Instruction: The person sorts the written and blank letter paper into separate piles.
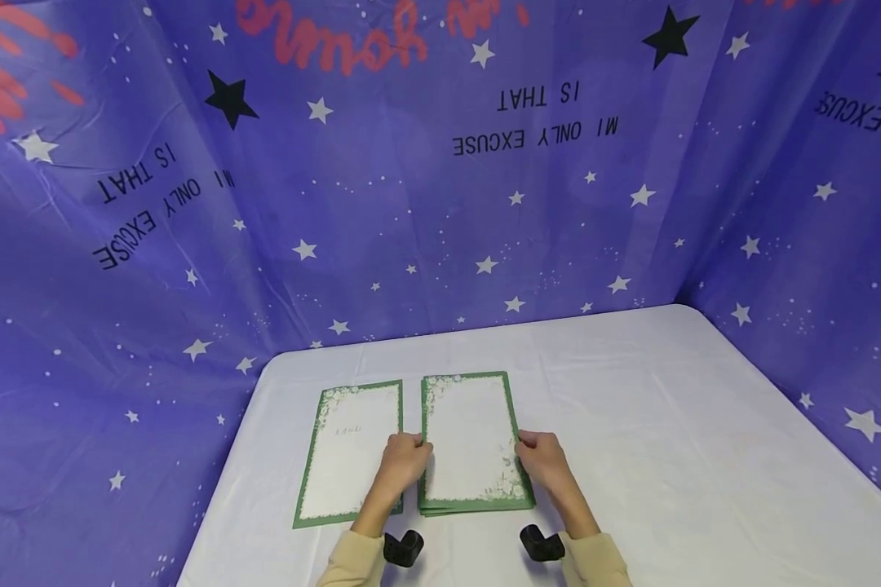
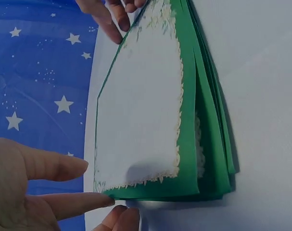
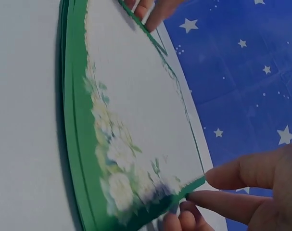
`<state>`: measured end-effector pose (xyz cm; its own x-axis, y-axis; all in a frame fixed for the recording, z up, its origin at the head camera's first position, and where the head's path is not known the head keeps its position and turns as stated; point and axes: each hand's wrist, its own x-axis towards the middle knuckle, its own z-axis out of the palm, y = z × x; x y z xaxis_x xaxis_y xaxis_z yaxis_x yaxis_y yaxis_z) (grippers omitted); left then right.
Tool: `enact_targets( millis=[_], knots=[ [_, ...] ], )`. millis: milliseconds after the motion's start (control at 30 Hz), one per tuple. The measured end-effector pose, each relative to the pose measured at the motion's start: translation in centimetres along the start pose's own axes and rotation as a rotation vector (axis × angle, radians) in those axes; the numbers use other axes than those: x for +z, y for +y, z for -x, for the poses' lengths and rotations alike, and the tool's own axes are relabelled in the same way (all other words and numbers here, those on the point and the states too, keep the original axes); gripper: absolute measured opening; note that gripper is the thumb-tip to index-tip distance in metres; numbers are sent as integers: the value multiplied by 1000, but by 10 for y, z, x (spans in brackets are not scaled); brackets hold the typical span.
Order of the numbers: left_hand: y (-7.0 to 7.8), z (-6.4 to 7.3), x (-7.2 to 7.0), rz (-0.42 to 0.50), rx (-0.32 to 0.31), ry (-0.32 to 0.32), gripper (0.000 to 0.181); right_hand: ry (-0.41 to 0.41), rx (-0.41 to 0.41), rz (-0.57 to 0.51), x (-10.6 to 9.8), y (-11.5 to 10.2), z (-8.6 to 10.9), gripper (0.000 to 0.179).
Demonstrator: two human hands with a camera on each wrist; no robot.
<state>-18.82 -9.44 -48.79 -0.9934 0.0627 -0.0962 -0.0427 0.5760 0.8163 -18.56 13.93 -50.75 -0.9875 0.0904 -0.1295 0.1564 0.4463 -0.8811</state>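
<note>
A stack of green-bordered paper sheets (image 1: 473,440) with white middles and pale flowers at the corners lies on the white table. My left hand (image 1: 404,462) is at its left long edge. The left wrist view shows the index finger (image 2: 83,202) straight against that edge, with the thumb (image 2: 59,163) raised apart from it. At the right long edge, my right hand (image 1: 545,458) pinches the stack's border between thumb (image 3: 237,172) and index finger. The sheets' green edges (image 2: 210,120) fan out slightly. A similar single sheet (image 1: 348,456) lies to the left, partly behind my left hand.
The white-covered table (image 1: 668,456) stretches off to the right. Purple-blue cloth (image 1: 440,204) with stars and lettering hangs behind it and on both sides. Black wrist-worn devices (image 1: 404,548) sit below the hands, beside cream sleeves (image 1: 356,558).
</note>
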Motion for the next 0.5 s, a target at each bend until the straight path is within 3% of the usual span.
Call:
enact_targets(
  millis=[100, 300, 500],
  knots=[
    [4, 0, 0, -21, 14, 22, 42, 43, -43, -4, 2, 0, -1, 41],
    [11, 1, -2, 103, -6, 22, 50, 71, -81, -38, -2, -1, 1, 41],
    [22, 2, 0, 223, 8, -26, 59, 56, -44, -74, -16, 1, -2, 52]
  ],
)
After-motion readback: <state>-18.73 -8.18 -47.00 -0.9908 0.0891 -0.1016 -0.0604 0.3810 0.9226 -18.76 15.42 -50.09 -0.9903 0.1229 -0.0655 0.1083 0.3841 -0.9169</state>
